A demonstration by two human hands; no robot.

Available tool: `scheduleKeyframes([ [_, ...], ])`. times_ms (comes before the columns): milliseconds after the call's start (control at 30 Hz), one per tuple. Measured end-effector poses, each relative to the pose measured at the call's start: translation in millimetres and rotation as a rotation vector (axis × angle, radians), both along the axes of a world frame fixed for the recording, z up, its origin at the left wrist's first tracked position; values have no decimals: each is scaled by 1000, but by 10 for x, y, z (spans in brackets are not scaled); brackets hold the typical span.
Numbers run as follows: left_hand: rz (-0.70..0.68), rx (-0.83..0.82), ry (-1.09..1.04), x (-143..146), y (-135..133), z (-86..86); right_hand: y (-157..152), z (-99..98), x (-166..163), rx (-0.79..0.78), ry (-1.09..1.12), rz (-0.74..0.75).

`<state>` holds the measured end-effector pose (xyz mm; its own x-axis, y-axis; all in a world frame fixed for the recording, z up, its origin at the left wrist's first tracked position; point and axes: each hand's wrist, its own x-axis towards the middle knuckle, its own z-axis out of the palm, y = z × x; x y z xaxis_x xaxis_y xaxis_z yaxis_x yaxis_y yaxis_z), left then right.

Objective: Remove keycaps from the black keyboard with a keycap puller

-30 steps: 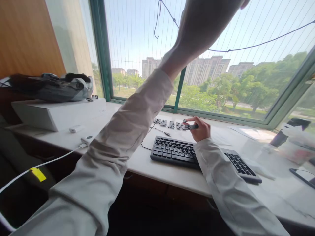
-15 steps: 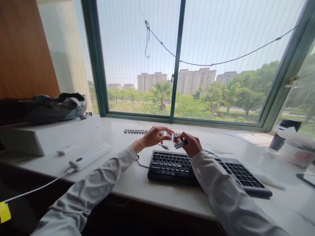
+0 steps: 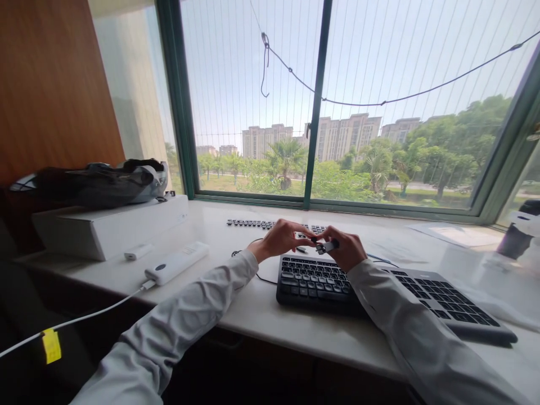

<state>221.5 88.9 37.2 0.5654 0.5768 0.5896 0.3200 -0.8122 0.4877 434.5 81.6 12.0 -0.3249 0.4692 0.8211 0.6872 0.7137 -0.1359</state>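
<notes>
Over the back edge of a black keyboard (image 3: pixel 314 279), my two hands meet fingertip to fingertip. My left hand (image 3: pixel 282 238) pinches one side of a small black keycap (image 3: pixel 314 239). From the other side, the fingertips of my right hand (image 3: pixel 346 248) touch the same keycap. A small grey keycap puller with a metal end (image 3: pixel 326 247) is tucked in my right hand, pointing left. The keyboard's right part has bare black sockets without caps, while its left front still carries keycaps. Behind my hands lie rows of loose keycaps (image 3: pixel 250 224), partly hidden by my fingers.
At left, a white power strip (image 3: pixel 177 263) with a cable and a small white adapter (image 3: pixel 138 251) lie before a white box (image 3: pixel 126 225) bearing a dark bag (image 3: pixel 105 183). Papers (image 3: pixel 453 233) and a dark cup-like object (image 3: pixel 517 230) are at right. A window stands behind.
My hands have come together, and my left fingertips now touch the keycap at my right fingers. The whole view has shifted, so things appear further right.
</notes>
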Motion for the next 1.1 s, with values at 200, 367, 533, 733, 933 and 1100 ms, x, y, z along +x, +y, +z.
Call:
scheduleKeyframes([
  [200,142,117,-17,-146,114,140,51,-2,81,-32,17,65],
  [367,542,192,238,-601,618,307,148,-26,232,-38,-47,-10],
  [533,771,94,485,-956,1202,152,188,-23,345,-24,-128,-103],
  [733,941,-19,607,-1180,1619,-239,196,-14,386,-34,-197,-117],
  [933,955,-15,670,-1276,1845,-468,177,-7,362,-39,-226,-116],
  [1100,931,5,708,-1265,1886,-550,181,-17,375,-67,-213,-88],
])
